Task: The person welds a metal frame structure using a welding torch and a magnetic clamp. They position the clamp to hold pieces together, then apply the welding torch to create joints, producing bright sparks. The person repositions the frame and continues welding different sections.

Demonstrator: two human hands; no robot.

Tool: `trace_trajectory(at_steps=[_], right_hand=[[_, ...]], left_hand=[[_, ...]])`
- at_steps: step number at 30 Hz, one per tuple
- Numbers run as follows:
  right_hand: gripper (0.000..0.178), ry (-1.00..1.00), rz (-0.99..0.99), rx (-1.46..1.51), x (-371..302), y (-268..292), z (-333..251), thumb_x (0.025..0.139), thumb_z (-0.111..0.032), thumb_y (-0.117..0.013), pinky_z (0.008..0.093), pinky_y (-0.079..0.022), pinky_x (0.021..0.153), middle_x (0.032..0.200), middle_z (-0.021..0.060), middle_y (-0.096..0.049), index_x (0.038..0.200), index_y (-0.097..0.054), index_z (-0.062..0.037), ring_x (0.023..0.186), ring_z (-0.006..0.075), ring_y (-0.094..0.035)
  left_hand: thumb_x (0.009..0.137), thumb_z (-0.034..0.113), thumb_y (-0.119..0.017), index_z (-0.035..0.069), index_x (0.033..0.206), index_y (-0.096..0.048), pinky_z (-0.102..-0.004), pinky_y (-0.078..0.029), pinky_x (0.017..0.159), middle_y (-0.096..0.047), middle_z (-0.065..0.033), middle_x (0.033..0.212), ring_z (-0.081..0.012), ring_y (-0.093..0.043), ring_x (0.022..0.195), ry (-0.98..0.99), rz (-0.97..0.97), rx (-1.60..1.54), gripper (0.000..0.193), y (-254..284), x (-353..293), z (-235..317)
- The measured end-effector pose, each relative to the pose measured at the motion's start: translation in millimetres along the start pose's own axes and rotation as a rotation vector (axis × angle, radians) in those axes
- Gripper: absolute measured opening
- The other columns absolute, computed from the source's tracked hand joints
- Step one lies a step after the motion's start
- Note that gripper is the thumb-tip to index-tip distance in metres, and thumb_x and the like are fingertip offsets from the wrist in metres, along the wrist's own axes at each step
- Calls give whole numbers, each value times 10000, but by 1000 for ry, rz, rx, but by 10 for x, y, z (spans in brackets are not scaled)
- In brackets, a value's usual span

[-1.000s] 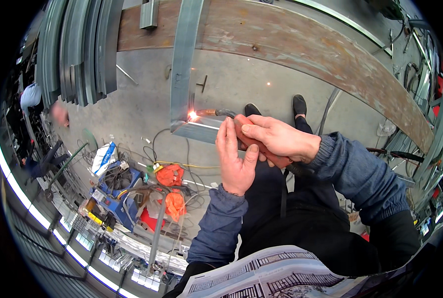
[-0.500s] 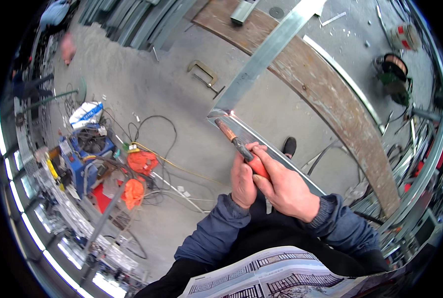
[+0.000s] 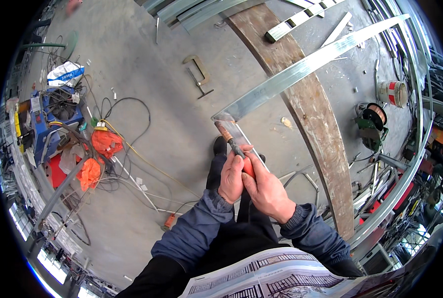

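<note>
Both of my hands are wrapped round a welding torch (image 3: 236, 149) with a red handle, a dark neck and a copper-coloured nozzle. My left hand (image 3: 231, 180) closes on the handle from the left, and my right hand (image 3: 269, 192) grips it from the right. The nozzle tip is close to the corner where a long galvanized metal bar (image 3: 301, 72) meets a second metal bar (image 3: 245, 136). My hands and the torch partly cover the second bar. Whether the nozzle touches the metal I cannot tell.
A rusty, paint-worn beam (image 3: 308, 116) passes under the long bar. On the floor lie a C-clamp (image 3: 197, 74), loose cables and orange cloth (image 3: 89, 174) beside a blue machine (image 3: 57, 111). A wire spool (image 3: 374, 116) and a bucket (image 3: 392, 93) stand at right.
The view has swung, so the long bar lies flatter and more of the floor at right shows. The bright spot at the corner has dimmed. Both hands keep their hold on the torch.
</note>
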State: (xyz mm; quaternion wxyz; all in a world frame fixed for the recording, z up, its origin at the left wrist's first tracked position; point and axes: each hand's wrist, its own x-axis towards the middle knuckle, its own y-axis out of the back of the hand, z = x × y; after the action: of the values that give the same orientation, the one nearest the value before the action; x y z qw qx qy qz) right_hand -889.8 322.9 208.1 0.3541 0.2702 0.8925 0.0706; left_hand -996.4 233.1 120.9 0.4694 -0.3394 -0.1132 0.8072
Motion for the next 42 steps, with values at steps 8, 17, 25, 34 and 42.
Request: trace_trajectory(at_steps=[8,17,25,34,42], right_hand=[[592,34,29,-6,93,-64,7,1112,-289,-601,530,-581,917,1322,328,-682,1622,-423,-48,1127,523,-705],[527,-10,6,25,125,-45,-71,1115,-254,-607,530,-562,929,1245,332,-690,1582,-447,-70,1133,543,-682],[538,2,47,34,82,-79,-13,1115,-255,-606,539,-562,917,1260,339,-682,1592,-444,-66,1125,555,-677],[565,17,24,33,91,-62,-13,1110,-241,-605,550,-564,902,1277,349,-678,1618,-426,-71,1121,555,-682],[559,25,81,-12,-17,-57,14,1109,-292,-611,536,-585,886,1286,316,-693,1588,-446,-56,1093,516,-711]], left_hand=[[1209,387,-434,20,1488,-575,-304,-482,1068,-629,-51,1301,-124,-578,1164,20,47,0,482,48,38,12],[1199,446,-421,26,1454,-584,-304,-488,1005,-618,-38,1273,-120,-573,1111,29,86,24,517,45,64,21],[1214,357,-427,24,1475,-586,-291,-479,1055,-626,-35,1271,-113,-574,1143,12,31,49,453,32,62,62],[1214,362,-435,26,1484,-573,-296,-486,1047,-624,-43,1256,-123,-579,1141,24,14,-10,453,58,49,49],[1214,343,-453,25,1502,-582,-297,-476,1076,-634,-40,1319,-107,-575,1171,2,-35,55,448,62,22,-31]])
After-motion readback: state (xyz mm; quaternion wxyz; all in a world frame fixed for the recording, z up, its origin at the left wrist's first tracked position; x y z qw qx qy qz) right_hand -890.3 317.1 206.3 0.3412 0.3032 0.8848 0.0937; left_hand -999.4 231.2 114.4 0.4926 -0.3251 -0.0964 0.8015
